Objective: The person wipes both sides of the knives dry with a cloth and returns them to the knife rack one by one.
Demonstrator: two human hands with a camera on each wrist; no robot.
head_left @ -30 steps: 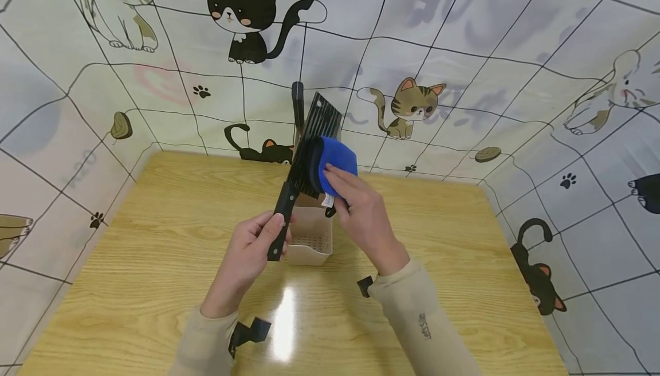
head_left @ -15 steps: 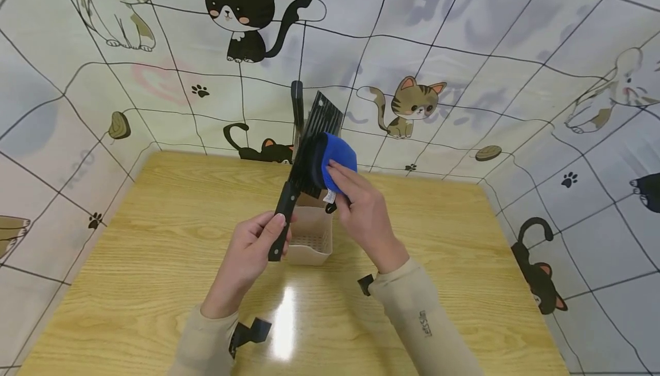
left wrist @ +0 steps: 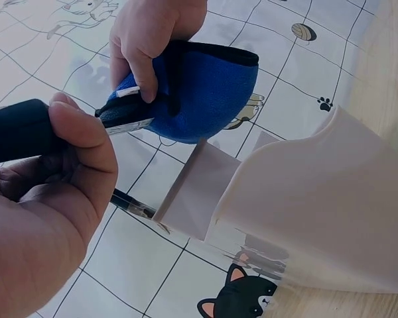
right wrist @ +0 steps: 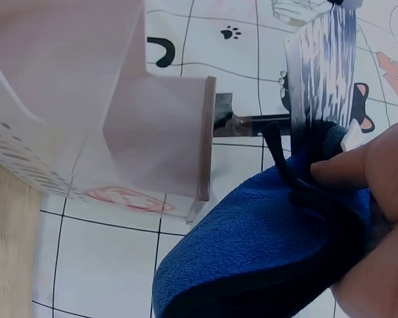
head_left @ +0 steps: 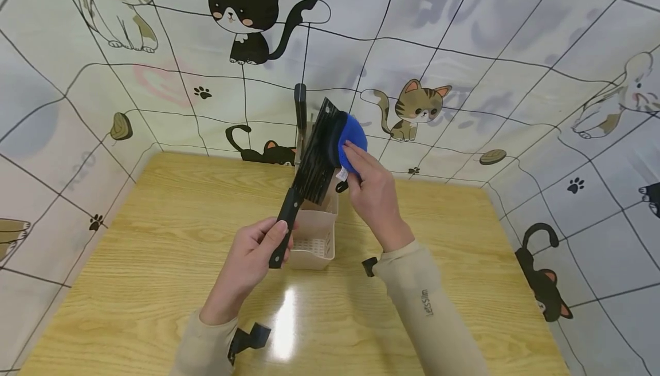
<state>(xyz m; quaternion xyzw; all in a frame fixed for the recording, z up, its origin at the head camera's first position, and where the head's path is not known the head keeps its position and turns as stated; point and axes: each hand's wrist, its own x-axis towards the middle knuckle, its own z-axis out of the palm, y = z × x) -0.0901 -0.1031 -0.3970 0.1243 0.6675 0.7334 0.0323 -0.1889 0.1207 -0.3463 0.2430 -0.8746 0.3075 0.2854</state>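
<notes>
My left hand [head_left: 256, 250] grips the black riveted handle of a kitchen knife [head_left: 287, 218], its wide dark streaked blade tilted up and away. In my right hand [head_left: 374, 195] is a blue cloth [head_left: 356, 138] with black trim, a white tag and a small loop. Thumb and fingers pinch this cloth, which lies against the right side of the blade near its far end. In the right wrist view the blade [right wrist: 322, 73] looks shiny and streaked, and the cloth [right wrist: 245, 232] covers its lower part. The cloth [left wrist: 205, 93] hangs folded in the left wrist view.
Behind the knife stands a beige plastic holder [head_left: 311, 261] with a perforated open front bin. A second black-handled knife [head_left: 301, 101] rises upright at its back. The wooden table [head_left: 154, 238] meets cat-patterned walls at the back and sides.
My right hand has moved the cloth up and right along the blade, toward its far end. The knife has shifted slightly; my left hand keeps its hold on the handle.
</notes>
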